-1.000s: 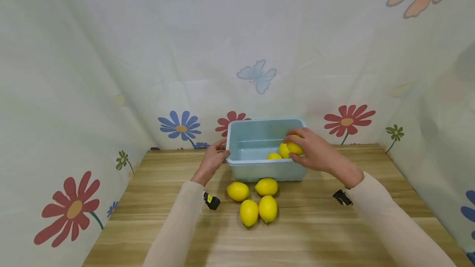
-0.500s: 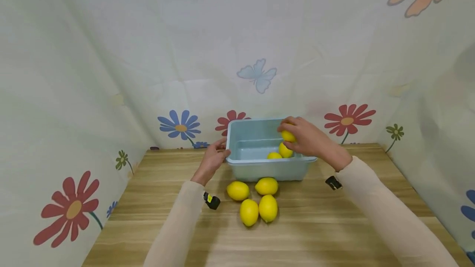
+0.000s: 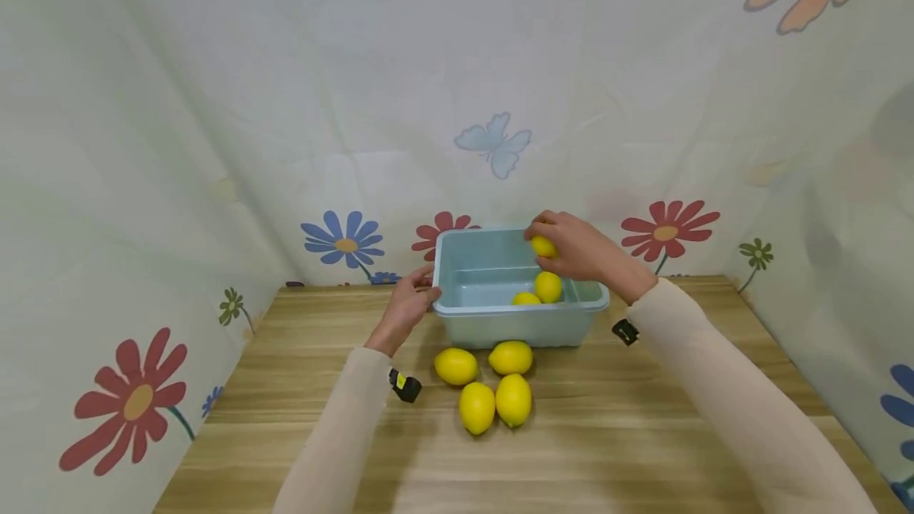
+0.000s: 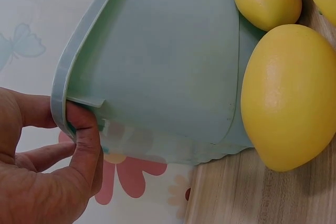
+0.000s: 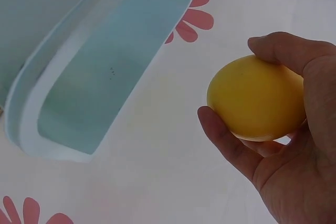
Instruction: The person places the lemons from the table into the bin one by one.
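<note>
A pale blue plastic bin (image 3: 510,328) stands toward the back of the wooden table. My left hand (image 3: 405,309) grips its left rim, with fingers hooked around the edge in the left wrist view (image 4: 68,156). Over the bin's right side my right hand (image 3: 575,248) holds a lemon (image 3: 543,247) between thumb and fingers; the right wrist view shows this lemon (image 5: 257,98) above the rim. Inside the bin lie a whole lemon (image 3: 548,287) and another lemon (image 3: 526,299) partly hidden by the front wall.
Several lemons (image 3: 477,408) lie grouped on the wooden table (image 3: 607,427) in front of the bin. Behind and beside it hangs a white cloth (image 3: 385,101) printed with flowers and butterflies. Black wrist cameras (image 3: 405,385) sit under both sleeves.
My right hand has moved up and left with its lemon, away from the lemons in the bin. My left hand has stayed on the rim.
</note>
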### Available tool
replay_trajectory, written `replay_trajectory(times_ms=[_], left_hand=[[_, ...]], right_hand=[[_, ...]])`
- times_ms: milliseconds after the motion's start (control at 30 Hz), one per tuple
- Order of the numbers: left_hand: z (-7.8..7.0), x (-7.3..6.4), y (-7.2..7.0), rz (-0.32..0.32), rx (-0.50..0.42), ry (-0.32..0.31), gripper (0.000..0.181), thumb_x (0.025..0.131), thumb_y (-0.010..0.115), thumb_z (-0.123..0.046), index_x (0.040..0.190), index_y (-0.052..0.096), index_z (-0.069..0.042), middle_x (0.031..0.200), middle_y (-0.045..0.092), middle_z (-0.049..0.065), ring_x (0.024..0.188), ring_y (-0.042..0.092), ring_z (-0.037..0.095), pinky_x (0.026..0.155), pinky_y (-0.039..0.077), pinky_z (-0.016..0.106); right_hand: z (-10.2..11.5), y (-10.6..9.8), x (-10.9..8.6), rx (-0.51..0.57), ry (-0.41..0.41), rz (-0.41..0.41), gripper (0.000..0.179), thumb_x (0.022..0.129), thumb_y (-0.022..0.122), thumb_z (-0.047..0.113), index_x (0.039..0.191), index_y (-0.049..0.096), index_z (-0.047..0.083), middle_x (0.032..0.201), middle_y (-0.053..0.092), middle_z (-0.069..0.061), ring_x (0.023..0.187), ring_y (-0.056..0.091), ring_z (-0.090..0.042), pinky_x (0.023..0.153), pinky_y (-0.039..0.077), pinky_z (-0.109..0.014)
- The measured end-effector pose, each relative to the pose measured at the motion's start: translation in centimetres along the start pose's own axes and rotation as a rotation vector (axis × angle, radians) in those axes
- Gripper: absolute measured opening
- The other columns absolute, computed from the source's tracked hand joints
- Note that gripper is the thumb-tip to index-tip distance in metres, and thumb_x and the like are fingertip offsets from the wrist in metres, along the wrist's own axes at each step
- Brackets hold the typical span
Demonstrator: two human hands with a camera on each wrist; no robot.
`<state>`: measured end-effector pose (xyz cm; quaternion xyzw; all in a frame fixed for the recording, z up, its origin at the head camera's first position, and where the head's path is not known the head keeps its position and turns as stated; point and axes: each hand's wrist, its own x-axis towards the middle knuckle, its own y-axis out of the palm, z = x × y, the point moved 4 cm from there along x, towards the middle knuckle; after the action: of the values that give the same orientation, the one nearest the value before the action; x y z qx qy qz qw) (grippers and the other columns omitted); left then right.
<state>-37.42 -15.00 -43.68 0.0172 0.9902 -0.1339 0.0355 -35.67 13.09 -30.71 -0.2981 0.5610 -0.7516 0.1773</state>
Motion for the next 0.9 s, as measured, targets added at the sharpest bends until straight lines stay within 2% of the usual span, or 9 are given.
replay_trajectory(times_ms=[300,633,900], left_hand=[[0.1,-0.2,-0.1,0.007,0.001,-0.006,0.051,0.095,0.059,-0.011,0.145,0.048,-0.014,0.122,0.056,0.015,0.099,0.059,0.026,0.084,0.058,0.031],[-0.1,0.0,-0.1,-0.001,0.006,-0.012,0.053,0.094,0.059,-0.01,0.145,0.048,-0.015,0.122,0.056,0.014,0.105,0.059,0.032,0.085,0.058,0.033],[-0.2,-0.2,-0.1,0.001,0.007,-0.018,0.052,0.094,0.06,-0.011,0.145,0.049,-0.016,0.122,0.057,0.014,0.1,0.058,0.027,0.084,0.058,0.032]], right_hand=[[-0.4,0.2,2.1,-0.005,0.043,0.082,0.036,0.087,0.07,0.016,0.123,0.065,0.01,0.128,0.06,-0.013,0.109,0.056,-0.033,0.102,0.049,-0.047],[-0.9,0.4,3.9,-0.016,0.09,0.171,0.036,0.088,0.068,0.016,0.124,0.065,0.01,0.129,0.059,-0.014,0.109,0.056,-0.033,0.101,0.049,-0.047],[-1.8,1.2,5.0,-0.002,0.137,0.25,0.038,0.089,0.068,0.018,0.126,0.064,0.012,0.13,0.059,-0.013,0.112,0.054,-0.032,0.103,0.047,-0.048]])
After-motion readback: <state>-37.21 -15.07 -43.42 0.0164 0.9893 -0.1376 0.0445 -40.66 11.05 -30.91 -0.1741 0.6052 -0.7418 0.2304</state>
